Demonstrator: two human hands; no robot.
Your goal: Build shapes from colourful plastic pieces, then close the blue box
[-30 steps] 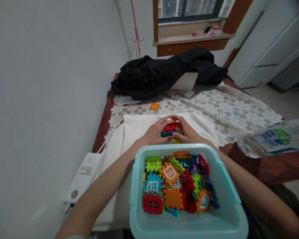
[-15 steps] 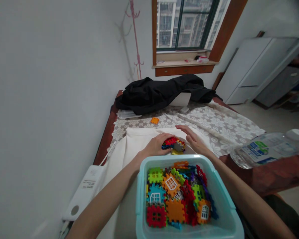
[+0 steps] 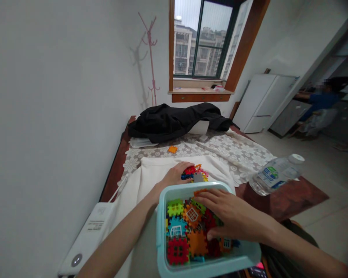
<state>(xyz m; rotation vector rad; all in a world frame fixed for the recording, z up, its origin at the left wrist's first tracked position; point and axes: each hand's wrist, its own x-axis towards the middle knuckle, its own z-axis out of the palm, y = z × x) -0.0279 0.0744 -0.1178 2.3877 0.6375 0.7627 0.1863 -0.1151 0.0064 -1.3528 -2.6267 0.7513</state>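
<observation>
Beyond the bin, my left hand (image 3: 173,175) is closed around the side of a small build of interlocking plastic tiles (image 3: 197,175) in red, blue, grey and yellow. The far wall of the bin hides its lower part. My right hand (image 3: 234,216) is over the light blue plastic bin (image 3: 161,231), fingers apart and reaching down among the loose tiles. Red, orange, green and blue tiles fill the bin, among them an orange one (image 3: 197,243) and a red one (image 3: 178,250). No tile is visibly gripped by the right hand.
A single orange tile (image 3: 173,149) lies on the flowered tablecloth (image 3: 234,148), beyond the white cloth (image 3: 150,166). A clear bottle (image 3: 271,177) stands to the right. A white power strip (image 3: 89,235) runs along the left wall. Black clothing (image 3: 168,121) is heaped at the back. A person (image 3: 321,100) sits far right.
My right hand has moved back from beside the tile build to over the bin. My left hand keeps its hold on the build. The view has tilted up and turned right, showing a person.
</observation>
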